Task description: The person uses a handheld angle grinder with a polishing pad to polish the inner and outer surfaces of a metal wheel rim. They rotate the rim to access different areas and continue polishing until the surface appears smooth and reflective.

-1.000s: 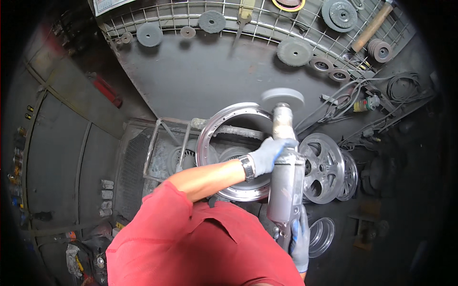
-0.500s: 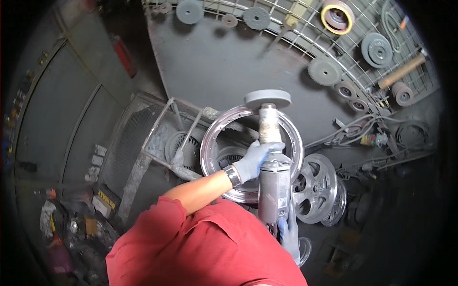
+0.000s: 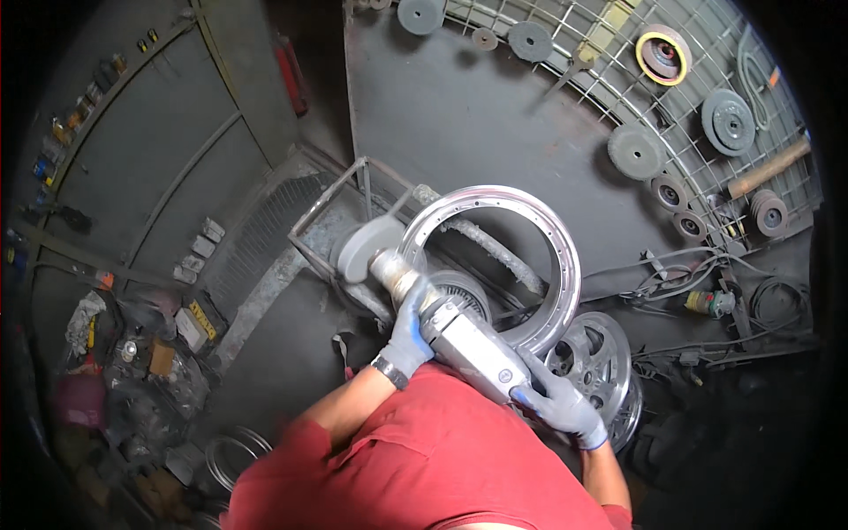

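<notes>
With both gloved hands I hold a grey straight grinder (image 3: 477, 353) across my front. My left hand (image 3: 406, 340) is closed round its wrapped neck, behind the thick grey disc wheel (image 3: 369, 250). My right hand (image 3: 561, 402) is closed on the rear end of the body, which hides part of its grip. Just beyond, a shiny silver wheel rim ring (image 3: 570, 256) rests tilted on a metal frame stand (image 3: 358, 168). The disc is at the ring's left side; whether they touch I cannot tell. A spoked wheel centre (image 3: 464, 293) shows behind the grinder.
Several spoked wheels (image 3: 609, 358) stand to the right. Abrasive discs (image 3: 636, 152) hang on a wire grid (image 3: 601, 97) at the far right. Cables (image 3: 680, 265) run along the right side. Bags and clutter (image 3: 159, 380) lie at the left, near several pale blocks (image 3: 203, 247).
The grinder has swung from pointing straight ahead to pointing ahead and left, its disc now lower and left of the ring. My right hand has come further into view. The view has shifted left.
</notes>
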{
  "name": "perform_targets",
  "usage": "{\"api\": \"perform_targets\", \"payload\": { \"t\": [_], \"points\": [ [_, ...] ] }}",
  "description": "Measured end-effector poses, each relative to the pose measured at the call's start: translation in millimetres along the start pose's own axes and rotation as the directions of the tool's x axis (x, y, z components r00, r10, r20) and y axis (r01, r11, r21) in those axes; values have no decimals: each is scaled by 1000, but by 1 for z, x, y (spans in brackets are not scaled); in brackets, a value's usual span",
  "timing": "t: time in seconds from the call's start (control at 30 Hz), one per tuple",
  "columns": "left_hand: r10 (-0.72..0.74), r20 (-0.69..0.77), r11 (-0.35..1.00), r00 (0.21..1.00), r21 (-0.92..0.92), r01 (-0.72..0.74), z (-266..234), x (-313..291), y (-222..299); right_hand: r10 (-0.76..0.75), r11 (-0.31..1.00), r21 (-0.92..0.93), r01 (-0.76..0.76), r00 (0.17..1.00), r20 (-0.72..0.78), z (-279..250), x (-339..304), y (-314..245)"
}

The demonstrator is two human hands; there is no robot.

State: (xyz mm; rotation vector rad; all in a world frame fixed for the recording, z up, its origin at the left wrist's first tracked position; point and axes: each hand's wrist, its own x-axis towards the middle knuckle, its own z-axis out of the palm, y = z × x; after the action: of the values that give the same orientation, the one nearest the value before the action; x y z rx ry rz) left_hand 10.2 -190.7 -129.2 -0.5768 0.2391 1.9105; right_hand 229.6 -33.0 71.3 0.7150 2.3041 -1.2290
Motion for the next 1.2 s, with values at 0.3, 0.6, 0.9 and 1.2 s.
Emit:
{"api": "perform_targets", "payload": {
  "t": [0.3, 0.6, 0.9, 1.2],
  "points": [
    [310, 29, 944, 950, 112, -311, -22, -66, 33, -438, 825, -548, -142, 453, -776, -99, 141, 87],
    [346, 270, 770, 899, 466, -436, 37, -99, 80, 84, 994, 103, 33, 365, -927, -33, 190, 156],
    [-108, 376, 771, 920, 616, -161, 73, -33, 117, 341, 859, 505, -82, 826, -448, 229, 122, 153],
    [-426, -36, 503, 904, 821, 270, 132, 38, 23, 340, 712, 590, 381, 548, -764, 267, 43, -44]
  ]
}}
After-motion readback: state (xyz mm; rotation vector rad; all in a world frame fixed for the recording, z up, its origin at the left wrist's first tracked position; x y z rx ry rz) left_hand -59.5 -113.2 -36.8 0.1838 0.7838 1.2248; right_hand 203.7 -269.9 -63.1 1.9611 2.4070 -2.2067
